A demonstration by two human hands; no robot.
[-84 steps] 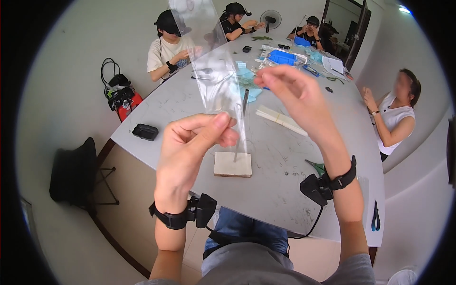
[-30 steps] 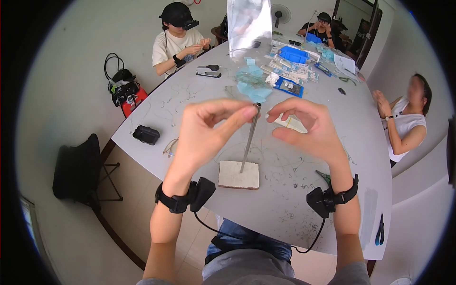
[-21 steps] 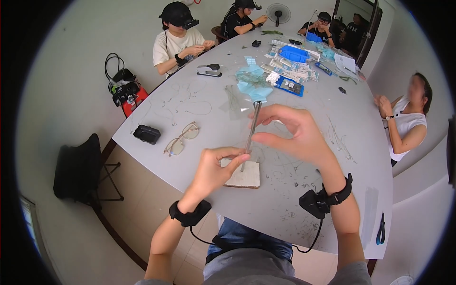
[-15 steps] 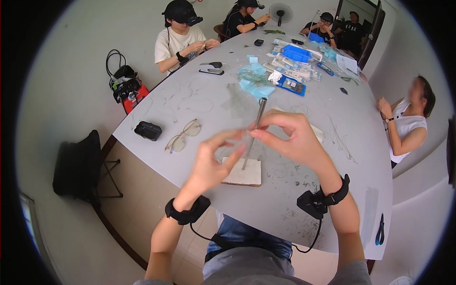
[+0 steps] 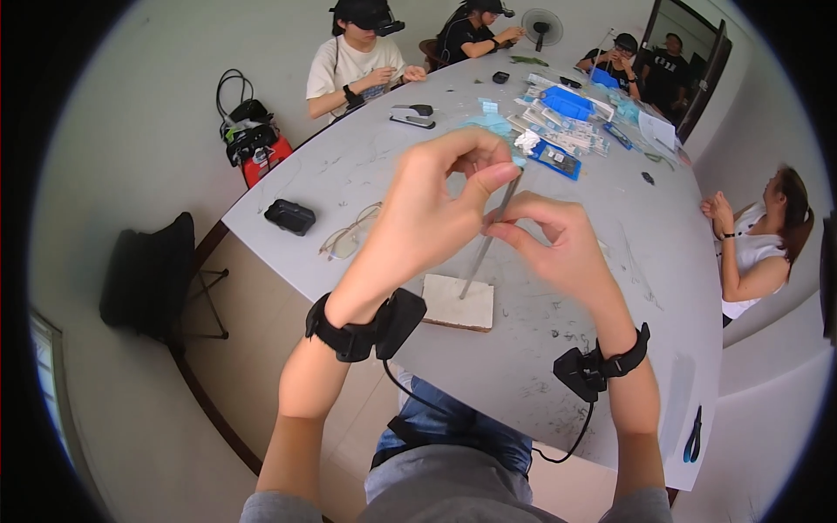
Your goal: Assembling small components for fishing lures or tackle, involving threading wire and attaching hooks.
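Observation:
A thin grey metal rod (image 5: 480, 256) stands tilted, its lower end on a small white block (image 5: 443, 301) with a brown edge. My left hand (image 5: 432, 200) is closed at the rod's top end, thumb and forefinger pinching there; whether a finer thing lies between them is too small to tell. Lower down, my right hand (image 5: 558, 253) pinches the rod from the right side at mid-height. Past my left wrist lie clear-framed glasses (image 5: 349, 235), partly covered by that hand.
A black open case (image 5: 289, 217) lies at the table's left edge, a stapler (image 5: 412, 116) beyond it. Packets and a blue tray (image 5: 567, 103) pile up further back. Pliers (image 5: 693, 436) rest at the near right corner. Other people sit around the table; a folding chair (image 5: 148, 275) stands left.
My left hand has risen from beside the middle of the rod to its top end. My right hand stays pinched on the rod. The view has shifted slightly.

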